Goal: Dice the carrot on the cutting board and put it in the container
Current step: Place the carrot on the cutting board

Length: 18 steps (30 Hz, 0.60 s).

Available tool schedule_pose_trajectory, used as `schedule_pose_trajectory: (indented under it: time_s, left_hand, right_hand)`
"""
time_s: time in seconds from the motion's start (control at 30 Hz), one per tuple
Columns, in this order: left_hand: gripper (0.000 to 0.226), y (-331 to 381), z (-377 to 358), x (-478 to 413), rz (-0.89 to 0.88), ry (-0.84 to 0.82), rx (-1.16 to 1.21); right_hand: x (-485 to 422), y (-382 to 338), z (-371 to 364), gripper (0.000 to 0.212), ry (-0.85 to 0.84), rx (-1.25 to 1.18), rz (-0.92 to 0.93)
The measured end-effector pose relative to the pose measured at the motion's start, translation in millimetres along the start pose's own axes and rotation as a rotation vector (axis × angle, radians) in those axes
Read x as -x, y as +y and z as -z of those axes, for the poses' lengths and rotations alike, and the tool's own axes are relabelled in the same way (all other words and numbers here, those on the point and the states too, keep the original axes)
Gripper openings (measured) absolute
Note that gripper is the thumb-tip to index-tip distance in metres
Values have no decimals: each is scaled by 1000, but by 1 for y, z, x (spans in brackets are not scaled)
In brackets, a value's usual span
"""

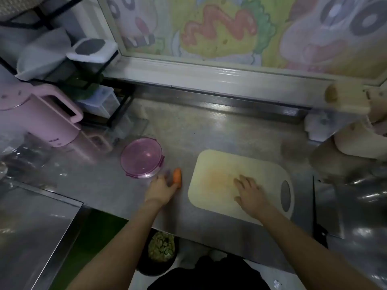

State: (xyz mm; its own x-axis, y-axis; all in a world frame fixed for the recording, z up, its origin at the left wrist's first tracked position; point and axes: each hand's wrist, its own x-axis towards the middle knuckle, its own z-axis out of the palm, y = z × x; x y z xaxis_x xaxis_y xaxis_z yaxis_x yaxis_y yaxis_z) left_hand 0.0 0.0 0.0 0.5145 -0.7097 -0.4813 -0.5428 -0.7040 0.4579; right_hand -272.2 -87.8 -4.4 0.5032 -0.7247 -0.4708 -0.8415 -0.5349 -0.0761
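Steel counter (230,130) bears board (219,164) under seemingly papered window (209,28).

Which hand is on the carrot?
The left hand, holding the carrot by its near end, between the pink container and the cutting board. The right hand lies flat on the board, fingers spread, holding nothing.

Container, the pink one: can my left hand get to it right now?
Probably yes. The left hand is just beside the container with nothing between, though it is holding the carrot and the lid looks on.
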Motion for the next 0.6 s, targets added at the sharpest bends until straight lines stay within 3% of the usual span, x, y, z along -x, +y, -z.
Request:
schedule_pose_trajectory:
  time_s: [0.1,0.27,0.4,0.6]
  left_hand:
    - [67,12,-3,-5,39,35,18]
    - [51,27,-14,1,29,108,-70]
    - [39,35,-19,0,42,137,1]
    - [41,78,-22,17,-138,157,148]
  right_hand:
    - [-1,0,-1,61,-9,17,-7]
    - [-2,0,-1,62,-20,21,-14]
    - [-3,0,-3,61,-15,24,-11]
    - [-3,2,-5,62,-5,24,-8]
